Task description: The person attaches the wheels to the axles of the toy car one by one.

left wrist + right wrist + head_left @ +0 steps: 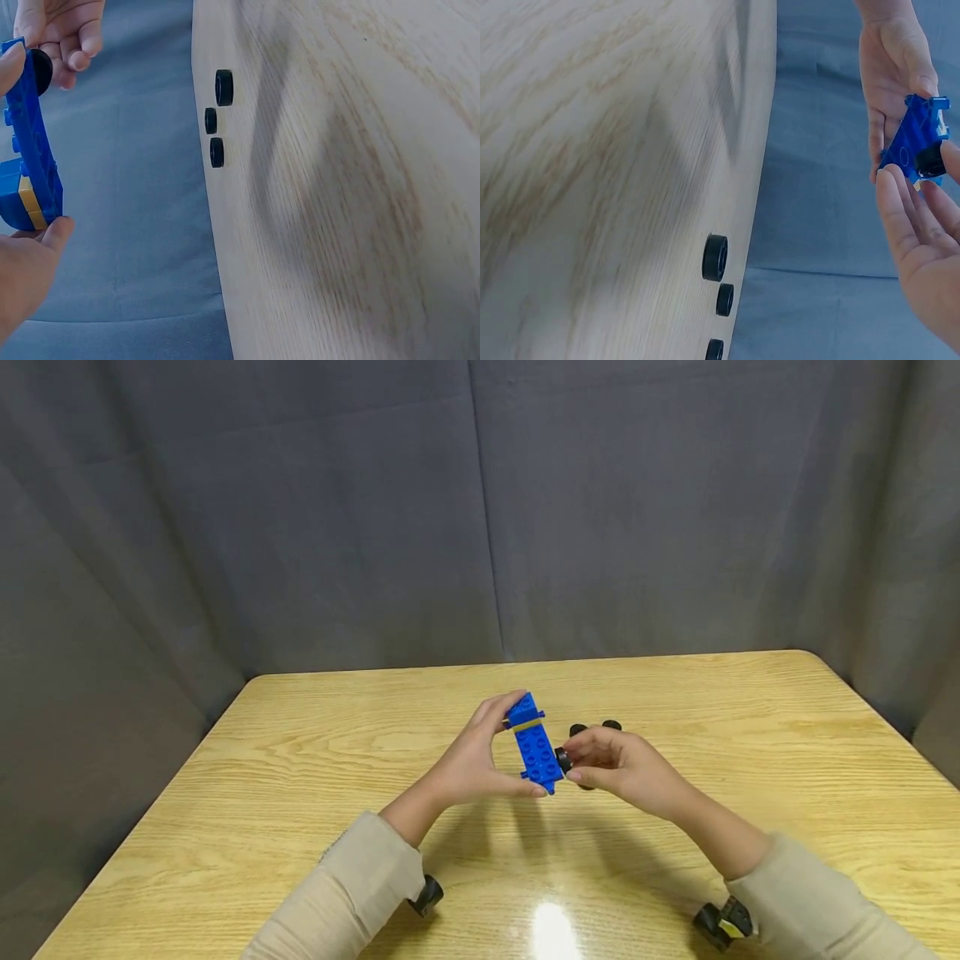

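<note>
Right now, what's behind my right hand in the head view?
Three loose black wheels on the table. Your right hand hides parts of them, and anything fully covered there can't be seen.

No lettering, label, brand, number or sign can be read

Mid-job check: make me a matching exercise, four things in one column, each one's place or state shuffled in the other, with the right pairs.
1. Left hand
2. Right hand
3. Loose wheels
4. Curtain

A. Lying on the table
B. Pinching a black wheel
C. Hanging behind the table
D. Holding the blue toy base

Pairs: 1-D, 2-B, 3-A, 4-C
</note>
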`<state>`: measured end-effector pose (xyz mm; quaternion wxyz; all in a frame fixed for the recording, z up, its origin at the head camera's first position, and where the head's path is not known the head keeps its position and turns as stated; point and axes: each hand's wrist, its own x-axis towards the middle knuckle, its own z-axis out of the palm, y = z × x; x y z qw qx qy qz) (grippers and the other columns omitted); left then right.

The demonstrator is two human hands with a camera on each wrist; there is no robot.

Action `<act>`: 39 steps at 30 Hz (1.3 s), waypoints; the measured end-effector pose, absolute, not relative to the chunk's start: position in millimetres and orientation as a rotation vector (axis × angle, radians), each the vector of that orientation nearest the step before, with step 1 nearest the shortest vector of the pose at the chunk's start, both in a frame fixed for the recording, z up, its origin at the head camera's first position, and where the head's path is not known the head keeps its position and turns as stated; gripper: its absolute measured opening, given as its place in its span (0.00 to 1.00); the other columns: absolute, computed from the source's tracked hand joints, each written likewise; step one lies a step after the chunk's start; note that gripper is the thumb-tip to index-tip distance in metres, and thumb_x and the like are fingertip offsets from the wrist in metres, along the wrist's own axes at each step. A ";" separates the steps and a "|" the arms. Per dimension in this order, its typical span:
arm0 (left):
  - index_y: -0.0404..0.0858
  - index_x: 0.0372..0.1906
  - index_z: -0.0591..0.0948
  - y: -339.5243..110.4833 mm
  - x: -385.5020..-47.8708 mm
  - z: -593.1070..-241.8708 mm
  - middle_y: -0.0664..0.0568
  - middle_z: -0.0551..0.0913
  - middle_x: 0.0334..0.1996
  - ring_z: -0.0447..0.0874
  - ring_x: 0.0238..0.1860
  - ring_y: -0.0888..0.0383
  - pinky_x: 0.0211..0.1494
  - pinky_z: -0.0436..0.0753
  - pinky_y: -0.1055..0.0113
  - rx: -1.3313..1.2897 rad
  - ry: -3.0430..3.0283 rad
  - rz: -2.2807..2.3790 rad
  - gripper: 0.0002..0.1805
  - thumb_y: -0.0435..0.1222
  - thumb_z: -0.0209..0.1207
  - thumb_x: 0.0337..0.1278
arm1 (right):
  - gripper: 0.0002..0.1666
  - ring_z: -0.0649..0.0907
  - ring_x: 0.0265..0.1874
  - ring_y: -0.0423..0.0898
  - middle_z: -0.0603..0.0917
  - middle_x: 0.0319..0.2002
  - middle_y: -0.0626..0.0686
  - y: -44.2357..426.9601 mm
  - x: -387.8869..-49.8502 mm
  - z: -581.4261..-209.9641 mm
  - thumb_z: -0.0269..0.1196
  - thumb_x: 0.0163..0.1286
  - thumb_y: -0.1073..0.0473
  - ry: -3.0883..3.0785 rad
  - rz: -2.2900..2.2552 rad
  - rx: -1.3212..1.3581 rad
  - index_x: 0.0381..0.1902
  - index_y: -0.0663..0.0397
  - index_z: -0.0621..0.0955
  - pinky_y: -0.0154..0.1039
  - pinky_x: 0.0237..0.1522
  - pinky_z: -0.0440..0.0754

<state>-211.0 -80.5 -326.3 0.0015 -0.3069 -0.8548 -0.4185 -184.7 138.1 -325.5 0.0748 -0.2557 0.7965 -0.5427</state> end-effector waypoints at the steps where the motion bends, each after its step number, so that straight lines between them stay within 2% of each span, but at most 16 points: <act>1: 0.55 0.65 0.50 -80.3 -211.4 -326.3 0.55 0.54 0.60 0.60 0.57 0.53 0.54 0.65 0.60 -0.961 -2.683 -1.314 0.56 0.49 0.70 0.25 | 0.20 0.78 0.36 0.49 0.77 0.40 0.60 138.9 -185.0 -325.9 0.59 0.58 0.61 2.389 -1.629 -0.763 0.46 0.67 0.72 0.44 0.36 0.76; 6: 0.55 0.64 0.50 -80.5 -212.4 -326.6 0.55 0.55 0.59 0.61 0.56 0.54 0.55 0.65 0.61 -0.948 -2.685 -1.311 0.56 0.50 0.70 0.24 | 0.19 0.78 0.36 0.48 0.77 0.40 0.59 141.8 -186.5 -327.9 0.59 0.58 0.62 2.403 -1.614 -0.752 0.46 0.67 0.72 0.43 0.36 0.76; 16: 0.58 0.64 0.49 -82.0 -214.3 -328.5 0.56 0.54 0.60 0.61 0.56 0.54 0.54 0.66 0.61 -0.924 -2.693 -1.299 0.56 0.52 0.70 0.22 | 0.18 0.77 0.37 0.60 0.76 0.38 0.63 146.0 -192.0 -333.6 0.58 0.59 0.63 2.393 -1.611 -0.762 0.45 0.69 0.71 0.44 0.36 0.76; 19: 0.57 0.64 0.50 -81.9 -214.7 -328.7 0.56 0.55 0.60 0.61 0.56 0.56 0.55 0.65 0.63 -0.934 -2.681 -1.302 0.56 0.51 0.70 0.22 | 0.18 0.77 0.36 0.59 0.76 0.38 0.63 147.6 -194.3 -336.2 0.58 0.59 0.63 2.412 -1.591 -0.755 0.45 0.69 0.71 0.44 0.36 0.76; 23: 0.56 0.64 0.50 -81.9 -214.7 -329.1 0.56 0.54 0.60 0.61 0.56 0.57 0.55 0.64 0.65 -0.943 -2.675 -1.315 0.56 0.50 0.70 0.23 | 0.17 0.77 0.36 0.57 0.77 0.37 0.60 149.8 -197.9 -340.3 0.58 0.59 0.62 2.449 -1.553 -0.740 0.44 0.67 0.72 0.39 0.35 0.76; 30: 0.57 0.64 0.50 -82.4 -213.3 -329.5 0.56 0.53 0.61 0.60 0.57 0.58 0.55 0.64 0.66 -0.941 -2.683 -1.330 0.56 0.50 0.71 0.22 | 0.16 0.77 0.34 0.48 0.77 0.36 0.57 154.3 -203.5 -349.4 0.59 0.58 0.63 2.502 -1.485 -0.683 0.43 0.66 0.73 0.37 0.35 0.75; 39: 0.55 0.64 0.51 -81.5 -209.4 -325.0 0.55 0.55 0.60 0.60 0.57 0.57 0.55 0.64 0.64 -0.951 -2.683 -1.335 0.55 0.47 0.71 0.24 | 0.16 0.76 0.37 0.50 0.76 0.38 0.60 162.6 -211.2 -358.7 0.59 0.58 0.65 2.530 -1.425 -0.656 0.42 0.70 0.72 0.39 0.37 0.74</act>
